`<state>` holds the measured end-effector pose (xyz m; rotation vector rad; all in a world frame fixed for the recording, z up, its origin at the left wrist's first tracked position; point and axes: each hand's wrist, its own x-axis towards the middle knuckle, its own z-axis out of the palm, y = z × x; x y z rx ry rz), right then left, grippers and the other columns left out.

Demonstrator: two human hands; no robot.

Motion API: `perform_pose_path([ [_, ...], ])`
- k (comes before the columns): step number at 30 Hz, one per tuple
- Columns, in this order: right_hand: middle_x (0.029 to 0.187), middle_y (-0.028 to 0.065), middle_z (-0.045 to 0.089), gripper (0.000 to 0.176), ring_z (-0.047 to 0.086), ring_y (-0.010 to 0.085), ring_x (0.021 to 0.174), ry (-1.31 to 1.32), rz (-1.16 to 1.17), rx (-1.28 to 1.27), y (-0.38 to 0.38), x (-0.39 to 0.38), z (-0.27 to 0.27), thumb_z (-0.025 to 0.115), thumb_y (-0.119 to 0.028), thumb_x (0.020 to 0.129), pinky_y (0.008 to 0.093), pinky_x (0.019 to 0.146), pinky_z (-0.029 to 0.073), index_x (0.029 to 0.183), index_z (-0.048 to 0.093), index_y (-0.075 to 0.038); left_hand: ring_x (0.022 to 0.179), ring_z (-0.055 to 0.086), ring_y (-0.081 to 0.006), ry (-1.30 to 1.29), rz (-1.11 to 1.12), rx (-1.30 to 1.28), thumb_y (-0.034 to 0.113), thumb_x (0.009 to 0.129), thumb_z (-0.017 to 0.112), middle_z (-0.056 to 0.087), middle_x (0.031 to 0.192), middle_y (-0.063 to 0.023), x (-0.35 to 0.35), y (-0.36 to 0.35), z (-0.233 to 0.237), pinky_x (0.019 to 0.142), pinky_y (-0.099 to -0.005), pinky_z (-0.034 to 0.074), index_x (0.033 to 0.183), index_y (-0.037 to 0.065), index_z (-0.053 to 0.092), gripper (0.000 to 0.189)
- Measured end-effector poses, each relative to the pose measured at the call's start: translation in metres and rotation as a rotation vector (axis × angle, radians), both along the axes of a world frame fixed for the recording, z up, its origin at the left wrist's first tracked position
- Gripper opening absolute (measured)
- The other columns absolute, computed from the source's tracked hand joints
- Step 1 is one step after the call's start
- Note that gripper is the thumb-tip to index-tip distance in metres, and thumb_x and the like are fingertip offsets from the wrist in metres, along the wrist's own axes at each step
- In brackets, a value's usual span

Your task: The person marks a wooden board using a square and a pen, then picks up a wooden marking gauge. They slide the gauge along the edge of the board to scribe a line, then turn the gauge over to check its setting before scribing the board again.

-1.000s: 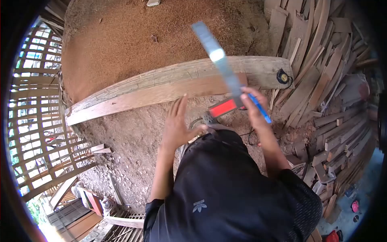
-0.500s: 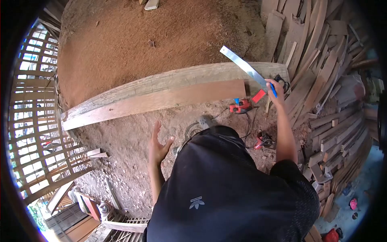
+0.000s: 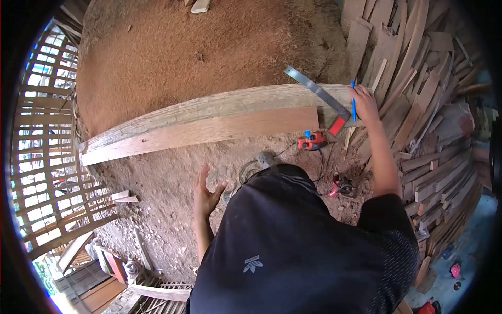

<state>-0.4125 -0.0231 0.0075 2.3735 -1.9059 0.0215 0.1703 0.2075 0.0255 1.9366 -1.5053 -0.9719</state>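
Note:
Over the ground, my left hand (image 3: pixel 208 193) is raised with thumb and fingers apart and nothing in it. My right hand (image 3: pixel 364 104) is closed around a blue pen (image 3: pixel 354 102), near the right end of the thick grey beam (image 3: pixel 209 107). A metal square (image 3: pixel 317 91) with a red handle (image 3: pixel 337 125) lies across that beam, to the left of my right hand and apart from it. Along the beam's near side runs a smooth reddish plank (image 3: pixel 209 130). Just below the plank's right end is a red power tool (image 3: pixel 312 141) with a blue part.
Another red tool (image 3: pixel 337 187) with a cable lies on the ground nearer my body. Stacked wooden boards (image 3: pixel 439 178) fill the right side. Behind the beam is a sawdust heap (image 3: pixel 178 52). A wooden lattice (image 3: pixel 44 141) stands at the left.
My right hand has let go of the metal square, which now lies on the beam, and has moved up and right with the blue pen. My left hand has shifted slightly.

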Motion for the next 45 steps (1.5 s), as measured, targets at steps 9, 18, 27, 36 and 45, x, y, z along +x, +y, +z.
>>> perform_pose_path([
  [9, 0.150, 0.0060, 0.055, 0.048, 0.048, 0.0281, 0.142, 0.071, 0.081, 0.207, -0.011, -0.012, -0.022, 0.047, -0.005, 0.097, 0.0449, 0.112, 0.045, 0.143, 0.058, -0.017, 0.135, 0.054, -0.0395, -0.036, 0.028, -0.061, 0.030, 0.082, 0.087, 0.058, 0.143, -0.0251, 0.004, 0.018, -0.030, 0.110, -0.0453, 0.045, 0.151, 0.003, 0.046, 0.084],
  [18, 0.137, 0.0140, 0.065, 0.047, 0.058, 0.0325, 0.130, -0.123, 0.156, 0.229, -0.021, -0.022, -0.012, 0.048, 0.006, 0.089, 0.0430, 0.106, 0.049, 0.127, 0.070, -0.010, 0.129, 0.057, -0.0433, -0.064, 0.148, -0.064, 0.035, 0.082, 0.086, 0.060, 0.140, -0.0252, -0.004, 0.039, -0.016, 0.107, -0.0468, 0.048, 0.147, 0.003, 0.051, 0.080],
  [27, 0.136, 0.0199, 0.064, 0.040, 0.060, 0.0372, 0.126, -0.104, 0.105, 0.056, -0.014, -0.019, 0.003, 0.058, 0.004, 0.087, 0.0446, 0.107, 0.049, 0.125, 0.069, -0.002, 0.129, 0.057, -0.0447, -0.113, 0.233, -0.035, 0.039, 0.085, 0.081, 0.059, 0.140, -0.0265, 0.013, 0.104, -0.012, 0.107, -0.0484, 0.048, 0.151, 0.008, 0.046, 0.081],
  [36, 0.132, 0.0193, 0.066, 0.027, 0.063, 0.0377, 0.120, -0.497, 0.270, -0.316, -0.064, 0.056, 0.022, 0.047, -0.013, 0.108, 0.0448, 0.102, 0.049, 0.131, 0.059, -0.004, 0.128, 0.057, -0.0435, -0.093, 0.421, -0.079, 0.046, 0.088, 0.077, 0.059, 0.138, -0.0258, 0.030, 0.156, -0.025, 0.106, -0.0480, 0.048, 0.151, 0.009, 0.046, 0.079],
  [45, 0.133, 0.0312, 0.062, 0.095, 0.058, 0.0455, 0.127, -0.433, 0.601, 0.379, -0.002, 0.274, 0.009, 0.090, -0.030, 0.072, 0.0486, 0.106, 0.049, 0.149, 0.044, -0.001, 0.128, 0.056, -0.0426, -0.047, 0.463, -0.083, 0.049, 0.090, 0.075, 0.059, 0.140, -0.0239, 0.015, 0.153, -0.046, 0.107, -0.0487, 0.047, 0.150, 0.007, 0.046, 0.079],
])
